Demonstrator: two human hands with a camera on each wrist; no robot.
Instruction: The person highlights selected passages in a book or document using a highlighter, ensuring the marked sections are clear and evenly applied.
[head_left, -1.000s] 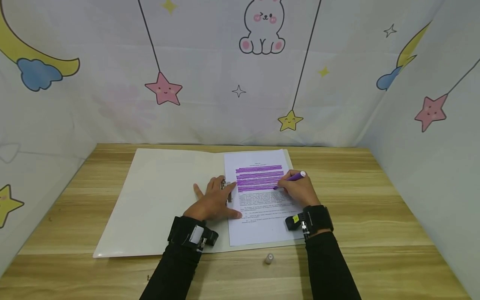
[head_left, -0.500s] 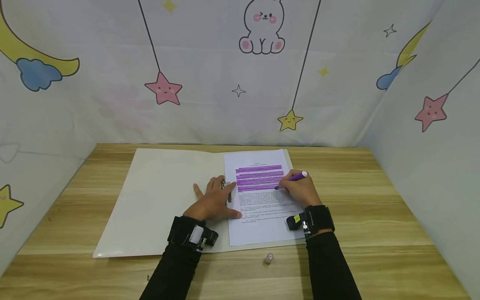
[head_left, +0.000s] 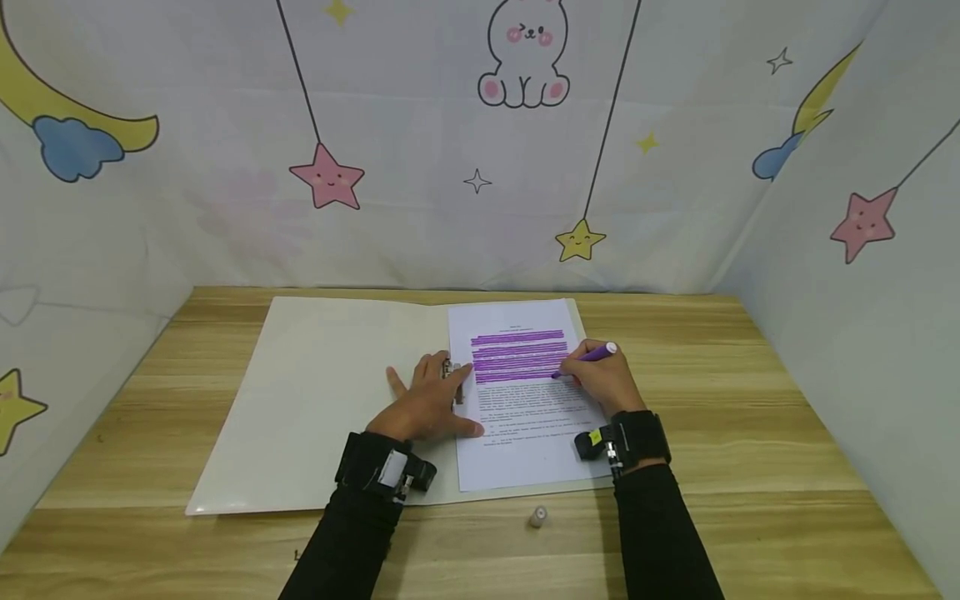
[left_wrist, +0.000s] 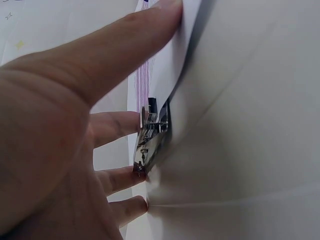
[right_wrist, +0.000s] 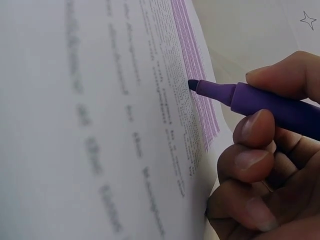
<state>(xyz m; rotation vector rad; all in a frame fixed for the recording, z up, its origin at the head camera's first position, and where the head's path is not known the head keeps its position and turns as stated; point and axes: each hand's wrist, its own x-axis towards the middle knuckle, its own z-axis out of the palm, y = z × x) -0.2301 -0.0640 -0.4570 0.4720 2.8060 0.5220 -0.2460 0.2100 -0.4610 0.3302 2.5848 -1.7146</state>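
Note:
My right hand [head_left: 602, 379] pinches a purple highlighter [right_wrist: 275, 107] between thumb and fingers. Its dark chisel tip is right at the printed page [head_left: 517, 467], at the lowest of several purple-marked lines. Below that, the text is plain black on white. My left hand [head_left: 423, 408] lies spread at the page's left edge, thumb and index finger resting on the paper. Under its fingers is a metal clip [left_wrist: 150, 135] at the spine of an open white folder [head_left: 315, 400]; the left wrist view shows the page's edge by it, partly hidden by the fingers.
A small greyish pen cap [head_left: 537, 517] stands on the wooden table [head_left: 750, 467] in front of the folder. White cloth walls [head_left: 420, 242] with printed stars and a bear enclose the table at the back and sides.
My right hand and the highlighter have slid slightly to the right along the line. The left hand, page and folder have stayed in place.

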